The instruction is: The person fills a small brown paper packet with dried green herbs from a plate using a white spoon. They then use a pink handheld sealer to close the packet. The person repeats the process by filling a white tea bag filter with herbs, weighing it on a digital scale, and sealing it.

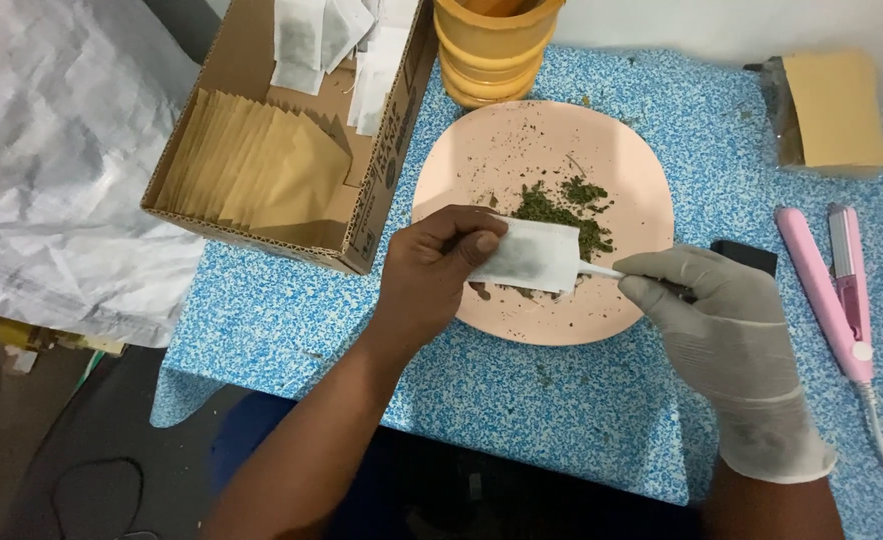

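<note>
Spooning dried herb into a paper sachet over the pink plate

Pinching a small white paper sachet (533,255) between thumb and fingers, the bare left hand (439,272) holds it just above the near half of a round pink plate (633,175), its mouth turned toward the other hand. The grip is closed on the sachet's left end; whether it holds the mouth apart cannot be told from this angle. The gloved right hand (713,318) is closed around a thin white spoon or scoop (601,270), whose tip meets the sachet's open edge; the bowl of the tool is hidden, so its load cannot be seen.

On the plate, just beyond the sachet, lies a small heap of dried green herb (564,212), with loose crumbs scattered across the rest of the plate.

Around this, on the blue-speckled table (521,390), stand a stack of yellow cups (491,55) touching the plate's far rim, a cardboard box (291,140) of brown envelopes and more white sachets to the left, and a pink heat-sealing clamp (829,290) to the right, with a brown packet (831,110) well behind it.

As a judgement: the likeliest slip is spillage. If the sachet's mouth sags shut or the scoop tilts early, herb would fall outside, and a hard pinch could crumple the thin paper.
</note>
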